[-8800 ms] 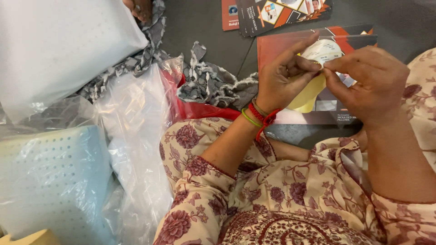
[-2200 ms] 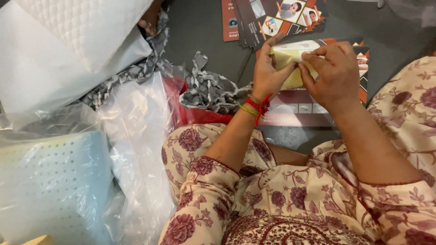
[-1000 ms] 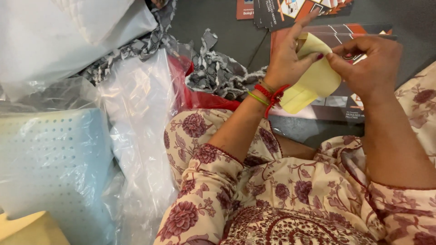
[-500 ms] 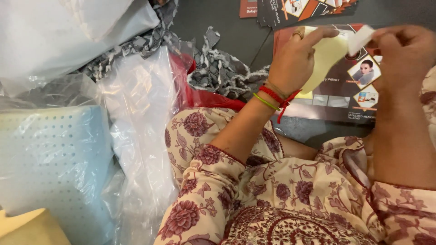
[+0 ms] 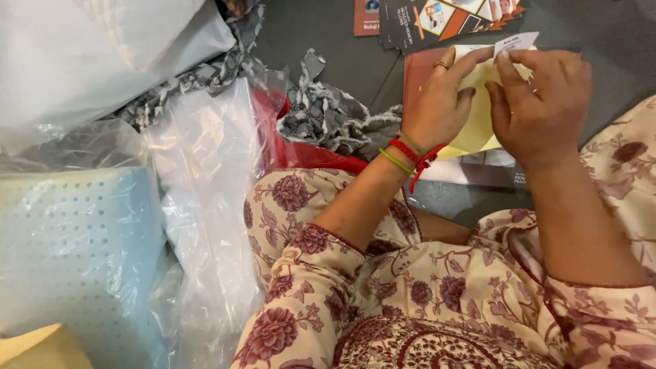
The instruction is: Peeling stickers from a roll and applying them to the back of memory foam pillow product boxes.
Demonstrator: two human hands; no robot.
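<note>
A pale yellow sheet point(image 5: 478, 119) is held above a dark red booklet point(image 5: 417, 75) on the grey floor point(image 5: 335, 34). A small white label point(image 5: 516, 42) sits at its top edge. The left hand point(image 5: 441, 102) grips the sheet's left side, fingers curled over it. The right hand point(image 5: 543, 102) pinches the sheet and label near the top. Beyond lie printed leaflets point(image 5: 444, 17). To the left are grey fabric scraps point(image 5: 328, 116), clear plastic bags point(image 5: 205, 178) and a perforated blue foam pillow point(image 5: 75, 253).
</note>
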